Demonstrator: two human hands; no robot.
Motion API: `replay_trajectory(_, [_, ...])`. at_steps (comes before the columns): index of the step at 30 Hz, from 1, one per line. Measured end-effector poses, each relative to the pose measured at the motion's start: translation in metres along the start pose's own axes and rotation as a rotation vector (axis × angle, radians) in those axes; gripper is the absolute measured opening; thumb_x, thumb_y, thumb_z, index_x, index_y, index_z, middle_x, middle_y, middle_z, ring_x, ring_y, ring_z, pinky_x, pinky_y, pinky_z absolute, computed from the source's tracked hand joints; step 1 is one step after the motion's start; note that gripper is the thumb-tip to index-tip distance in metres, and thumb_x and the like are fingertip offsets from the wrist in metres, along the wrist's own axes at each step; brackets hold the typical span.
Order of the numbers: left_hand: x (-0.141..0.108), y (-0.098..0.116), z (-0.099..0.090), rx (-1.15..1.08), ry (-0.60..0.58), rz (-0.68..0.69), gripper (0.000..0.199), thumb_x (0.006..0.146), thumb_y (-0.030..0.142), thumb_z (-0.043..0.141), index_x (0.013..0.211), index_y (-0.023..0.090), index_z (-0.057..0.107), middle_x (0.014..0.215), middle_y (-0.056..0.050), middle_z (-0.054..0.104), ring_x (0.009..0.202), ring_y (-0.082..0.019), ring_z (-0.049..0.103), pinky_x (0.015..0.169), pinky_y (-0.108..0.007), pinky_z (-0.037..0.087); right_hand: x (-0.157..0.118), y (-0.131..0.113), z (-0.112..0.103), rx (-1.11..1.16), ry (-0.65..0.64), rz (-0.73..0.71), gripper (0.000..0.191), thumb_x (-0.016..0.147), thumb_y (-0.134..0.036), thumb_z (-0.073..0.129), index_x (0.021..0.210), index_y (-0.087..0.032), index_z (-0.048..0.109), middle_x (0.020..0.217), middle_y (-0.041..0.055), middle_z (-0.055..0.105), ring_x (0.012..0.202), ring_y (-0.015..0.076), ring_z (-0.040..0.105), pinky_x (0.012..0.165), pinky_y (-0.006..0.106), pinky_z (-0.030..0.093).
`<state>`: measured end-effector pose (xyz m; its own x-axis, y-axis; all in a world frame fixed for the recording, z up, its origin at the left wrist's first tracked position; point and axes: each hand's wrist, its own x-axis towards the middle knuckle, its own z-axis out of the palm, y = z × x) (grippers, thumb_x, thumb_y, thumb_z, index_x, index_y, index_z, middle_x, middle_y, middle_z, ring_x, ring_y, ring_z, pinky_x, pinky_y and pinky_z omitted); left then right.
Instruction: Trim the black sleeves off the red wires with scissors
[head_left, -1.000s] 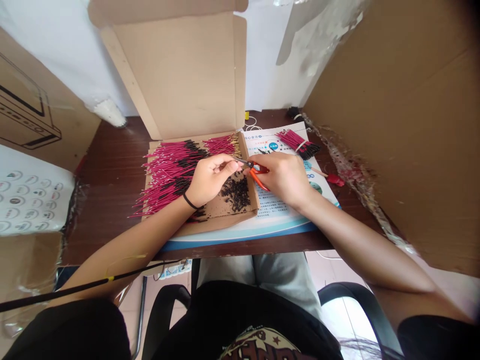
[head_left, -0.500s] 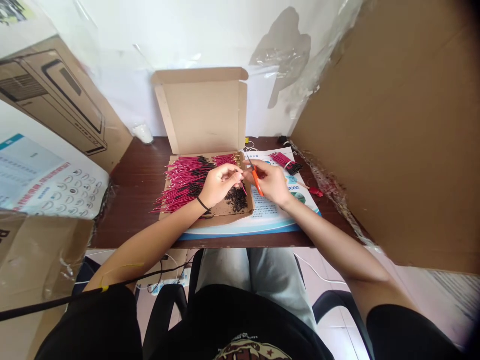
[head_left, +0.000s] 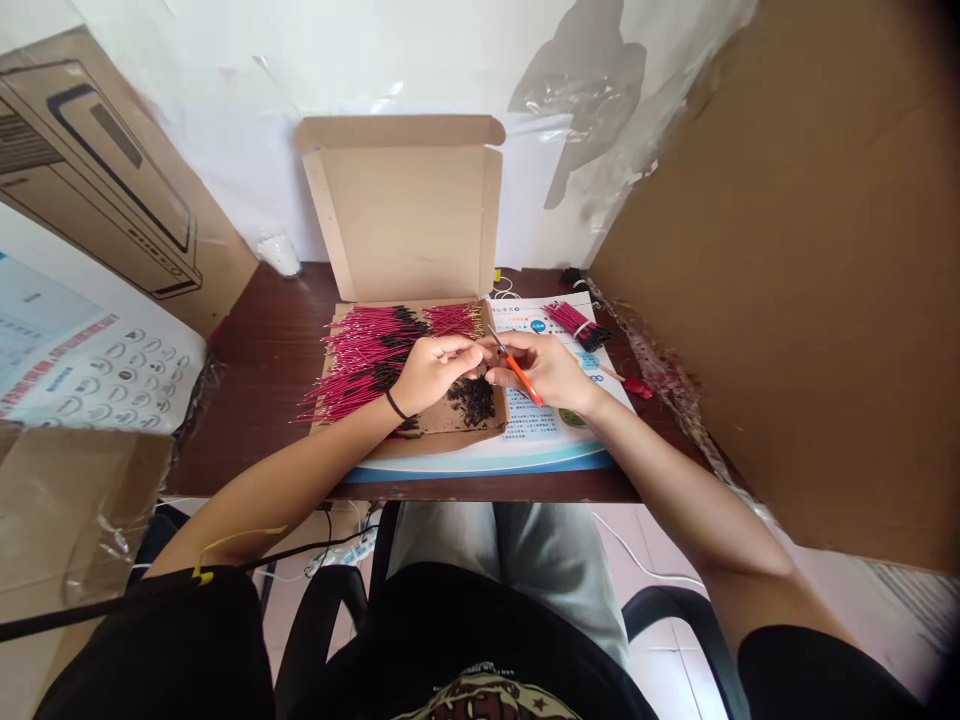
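Note:
My left hand [head_left: 435, 373] is pinched shut over the middle of a cardboard box tray [head_left: 450, 435], and what it holds is mostly hidden, probably a thin red wire. My right hand [head_left: 538, 368] grips orange-handled scissors [head_left: 519, 376], whose thin blades point up-left toward my left fingertips. Many red wires with black ends and gold tips [head_left: 367, 358] lie fanned across the tray. A heap of small black bits [head_left: 471, 400] sits just below my hands.
The box lid [head_left: 405, 215] stands open behind the tray. A bundled red-wire sheaf [head_left: 576, 325] and a red-handled tool [head_left: 636, 387] lie on a printed paper mat [head_left: 559, 445] on the dark wooden desk [head_left: 240, 440]. Cardboard panels [head_left: 772, 280] stand alongside.
The view has pulled back, so the desk looks smaller than a second ago. The scissors have tilted from pointing nearly straight up to leaning left, and both hands stay close together.

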<state>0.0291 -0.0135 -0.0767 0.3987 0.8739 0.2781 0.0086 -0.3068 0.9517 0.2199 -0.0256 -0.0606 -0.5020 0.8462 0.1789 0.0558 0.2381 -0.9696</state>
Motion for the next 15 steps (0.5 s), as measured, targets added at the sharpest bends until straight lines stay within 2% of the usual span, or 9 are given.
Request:
replay_trajectory(3, [0.0001,0.0032,-0.0022,0.013,-0.010,-0.030,0.029,0.083,0.041,0.063,0.083,0.014,0.074,0.059,-0.001,0.065,0.055,-0.011,0.059,0.057,-0.024,0.047,0.0005,0.0022,-0.0026,0.017,-0.034,-0.003,0.041,0.070,-0.030,0.078,0.108,-0.018,0.068,0.086,0.0013,0.069,0.073,0.0122,0.061,0.070,0.027,0.051])
replay_trajectory(6, [0.0013,0.0049,-0.0019,0.011,-0.005,-0.061,0.029,0.084,0.039,0.062,0.082,0.013,0.073,0.056,0.000,0.063,0.053,-0.010,0.058,0.057,-0.023,0.046,0.0019,0.0033,-0.0040,0.049,-0.010,0.008,0.040,0.069,-0.029,0.079,0.106,-0.018,0.068,0.080,-0.0008,0.067,0.069,0.0102,0.059,0.068,0.026,0.050])
replay_trajectory(10, [0.0032,0.0048,0.0005,0.006,0.016,-0.115,0.026,0.085,0.036,0.060,0.083,0.013,0.072,0.059,-0.001,0.063,0.054,-0.009,0.059,0.057,-0.022,0.047,0.0029,0.0028,-0.0059,0.048,0.059,0.090,0.037,0.069,-0.031,0.079,0.103,-0.018,0.070,0.065,-0.0049,0.059,0.056,0.0076,0.051,0.059,0.024,0.048])
replay_trajectory(15, [0.0027,0.0063,0.0047,0.014,0.063,-0.237,0.025,0.085,0.035,0.059,0.081,0.013,0.071,0.060,-0.002,0.065,0.054,-0.010,0.060,0.055,-0.021,0.048,0.0025,0.0016,-0.0064,0.051,0.122,0.208,0.037,0.070,-0.034,0.078,0.102,-0.018,0.070,0.060,-0.0055,0.054,0.055,0.0089,0.050,0.055,0.025,0.045])
